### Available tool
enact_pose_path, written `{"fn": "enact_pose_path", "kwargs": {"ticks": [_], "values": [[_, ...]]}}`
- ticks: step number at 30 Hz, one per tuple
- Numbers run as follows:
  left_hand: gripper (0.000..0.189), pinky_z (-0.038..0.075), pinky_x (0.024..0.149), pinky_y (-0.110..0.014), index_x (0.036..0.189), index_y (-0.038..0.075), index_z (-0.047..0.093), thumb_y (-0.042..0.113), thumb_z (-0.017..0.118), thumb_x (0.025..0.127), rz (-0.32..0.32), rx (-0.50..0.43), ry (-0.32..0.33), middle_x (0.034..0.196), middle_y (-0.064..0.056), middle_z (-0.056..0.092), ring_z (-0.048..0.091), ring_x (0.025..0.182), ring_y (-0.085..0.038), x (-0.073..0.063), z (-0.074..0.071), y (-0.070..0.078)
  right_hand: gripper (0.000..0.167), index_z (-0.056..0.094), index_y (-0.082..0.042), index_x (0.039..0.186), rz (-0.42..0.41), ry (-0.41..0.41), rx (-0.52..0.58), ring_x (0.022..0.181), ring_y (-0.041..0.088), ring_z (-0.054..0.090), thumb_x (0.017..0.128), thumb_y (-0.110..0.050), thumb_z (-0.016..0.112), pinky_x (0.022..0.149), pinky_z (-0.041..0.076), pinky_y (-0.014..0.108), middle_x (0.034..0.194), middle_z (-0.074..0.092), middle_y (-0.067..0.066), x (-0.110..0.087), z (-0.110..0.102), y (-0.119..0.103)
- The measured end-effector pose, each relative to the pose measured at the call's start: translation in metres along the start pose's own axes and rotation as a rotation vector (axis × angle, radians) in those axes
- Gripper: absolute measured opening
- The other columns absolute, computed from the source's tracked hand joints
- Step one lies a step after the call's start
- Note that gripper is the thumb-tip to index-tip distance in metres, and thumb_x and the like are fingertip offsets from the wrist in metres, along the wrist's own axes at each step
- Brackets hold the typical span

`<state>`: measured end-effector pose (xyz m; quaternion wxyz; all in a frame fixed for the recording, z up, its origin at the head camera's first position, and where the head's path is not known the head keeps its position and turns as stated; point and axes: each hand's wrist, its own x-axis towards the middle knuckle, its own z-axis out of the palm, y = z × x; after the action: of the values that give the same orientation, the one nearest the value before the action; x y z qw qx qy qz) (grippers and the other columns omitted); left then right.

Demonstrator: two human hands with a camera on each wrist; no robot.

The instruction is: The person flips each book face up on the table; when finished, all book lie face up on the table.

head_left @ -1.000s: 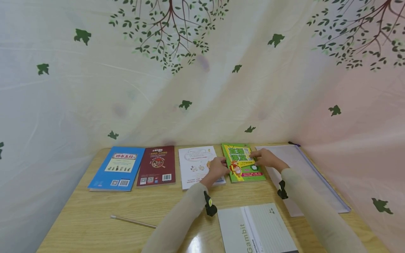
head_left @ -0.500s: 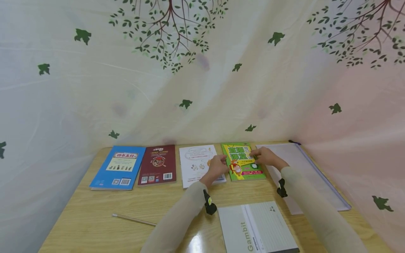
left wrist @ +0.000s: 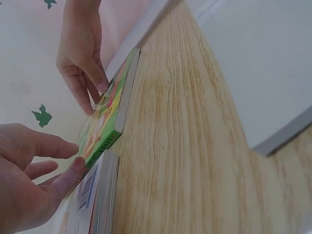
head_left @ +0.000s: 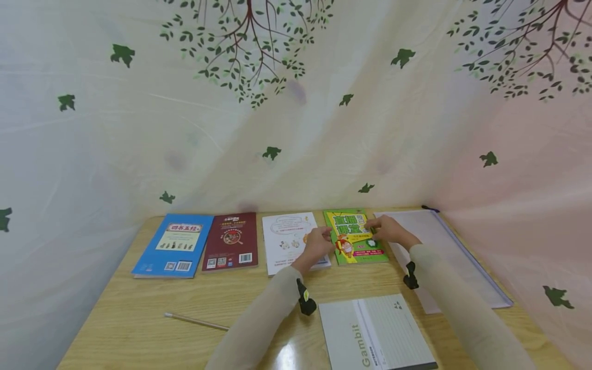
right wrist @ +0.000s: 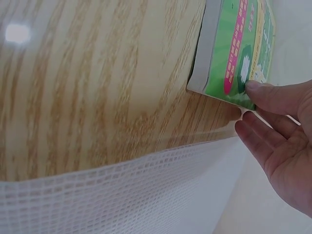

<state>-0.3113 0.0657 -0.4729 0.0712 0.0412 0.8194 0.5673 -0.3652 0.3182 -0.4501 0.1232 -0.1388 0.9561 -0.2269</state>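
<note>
A green workbook (head_left: 356, 241) with a yellow title lies flat at the back of the table. My left hand (head_left: 318, 246) is at its left side; in the left wrist view the index fingertip and thumb (left wrist: 70, 175) touch the spine edge, fingers fairly straight. At the opposite side is my right hand (head_left: 390, 231). Its thumb (right wrist: 273, 97) rests on the cover's edge in the right wrist view, while the other fingers extend beside the book, low by the tabletop. Partly under my left wrist lies a white book (head_left: 284, 246), close against the green one.
A maroon book (head_left: 229, 239) and a blue book (head_left: 173, 246) continue the row leftward. A white mesh pouch (head_left: 444, 252) lies at right under the right forearm. Nearer me are a grey Gambit notebook (head_left: 374, 329) and a pencil (head_left: 196, 321). A printed curtain (head_left: 222, 149) hangs behind the table.
Both hands stay at the green workbook's sides, and no object visibly moves. The head view shifts very slightly.
</note>
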Motion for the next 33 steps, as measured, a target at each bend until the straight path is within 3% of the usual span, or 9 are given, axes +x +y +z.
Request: {"fn": "enact_pose_path", "kwargs": {"ticks": [8, 15, 23, 28, 29, 33], "values": [[0.057, 0.058, 0.096, -0.031, 0.133, 0.001, 0.064, -0.01, 0.069, 0.077, 0.044, 0.01, -0.006, 0.129, -0.018, 0.068, 0.067, 0.114, -0.026, -0.005, -0.009, 0.0, 0.044, 0.065, 0.004, 0.132, -0.025, 0.019, 0.0, 0.14, 0.054, 0.04, 0.088, 0.003, 0.07, 0.112, 0.041, 0.064, 0.148, 0.05, 0.031, -0.001, 0.001, -0.002], [0.055, 0.057, 0.1, -0.036, 0.133, -0.002, 0.063, -0.01, 0.069, 0.078, 0.112, 0.009, -0.026, 0.131, -0.02, 0.067, 0.066, 0.119, -0.032, -0.009, -0.024, 0.0, 0.046, 0.063, 0.005, 0.134, -0.048, 0.058, 0.008, 0.14, 0.055, 0.039, 0.089, 0.002, 0.071, 0.109, 0.044, 0.064, 0.147, 0.051, 0.032, -0.003, 0.0, -0.01], [0.059, 0.057, 0.1, -0.04, 0.135, -0.007, 0.06, -0.01, 0.071, 0.078, 0.182, 0.048, -0.052, 0.133, -0.027, 0.064, 0.066, 0.119, -0.037, -0.017, -0.053, -0.001, 0.049, 0.058, 0.004, 0.14, -0.028, 0.064, 0.041, 0.14, 0.051, 0.042, 0.092, -0.003, 0.069, 0.111, 0.043, 0.063, 0.149, 0.049, 0.03, 0.001, -0.001, -0.024], [0.061, 0.056, 0.101, -0.042, 0.137, -0.005, 0.058, -0.008, 0.073, 0.078, 0.178, 0.081, -0.05, 0.134, -0.027, 0.063, 0.064, 0.121, -0.038, -0.023, -0.073, -0.007, 0.051, 0.057, 0.005, 0.14, -0.074, 0.069, 0.037, 0.132, 0.048, 0.05, 0.09, -0.001, 0.066, 0.103, 0.05, 0.056, 0.147, 0.051, 0.031, 0.007, 0.0, -0.032], [0.061, 0.056, 0.101, -0.042, 0.138, -0.005, 0.058, -0.007, 0.074, 0.078, 0.178, 0.093, -0.048, 0.134, -0.027, 0.063, 0.064, 0.122, -0.038, -0.024, -0.077, -0.009, 0.052, 0.057, 0.005, 0.14, -0.088, 0.064, 0.043, 0.123, 0.048, 0.055, 0.089, 0.001, 0.065, 0.097, 0.052, 0.054, 0.147, 0.051, 0.031, 0.008, 0.001, -0.034], [0.062, 0.055, 0.103, -0.044, 0.139, -0.005, 0.057, -0.006, 0.075, 0.079, 0.154, 0.108, -0.036, 0.135, -0.027, 0.062, 0.063, 0.123, -0.04, -0.031, -0.092, -0.014, 0.05, 0.057, 0.005, 0.141, -0.131, 0.057, 0.032, 0.128, 0.05, 0.053, 0.091, 0.0, 0.065, 0.093, 0.055, 0.05, 0.147, 0.053, 0.03, 0.011, 0.003, -0.045]]}}
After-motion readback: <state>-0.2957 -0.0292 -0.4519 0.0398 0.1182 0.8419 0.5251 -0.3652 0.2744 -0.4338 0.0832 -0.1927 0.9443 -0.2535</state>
